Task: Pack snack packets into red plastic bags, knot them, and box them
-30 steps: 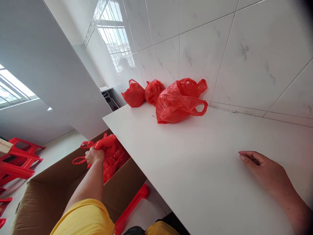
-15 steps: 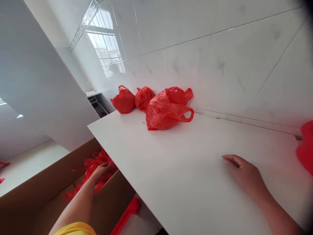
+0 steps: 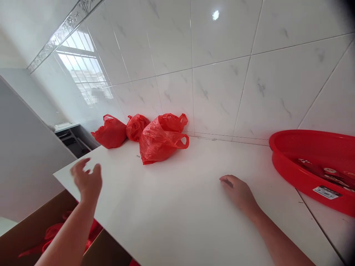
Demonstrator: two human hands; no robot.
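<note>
My left hand (image 3: 87, 179) is raised over the left edge of the white table (image 3: 177, 221), its fingers curved and apart with nothing in them. On the right half of the table top rests my right hand (image 3: 240, 192), thumb and fingers curled together; no object shows in it. Beyond my hands, against the wall, stand a large red plastic bag (image 3: 158, 142) with loop handles, a smaller knotted red bag (image 3: 137, 127) and another filled red bag (image 3: 111, 133). What they contain is hidden.
A red plastic basket (image 3: 288, 173) with several dark, printed packets (image 3: 330, 170) sits at the right. Below the left table edge is a cardboard box (image 3: 36, 210) with loose red bags (image 3: 54, 232). White tiles (image 3: 216, 92) line the back.
My left hand has come up out of the cardboard box to above the table edge, empty. My view has turned right, bringing the basket in. My right hand stays on the table.
</note>
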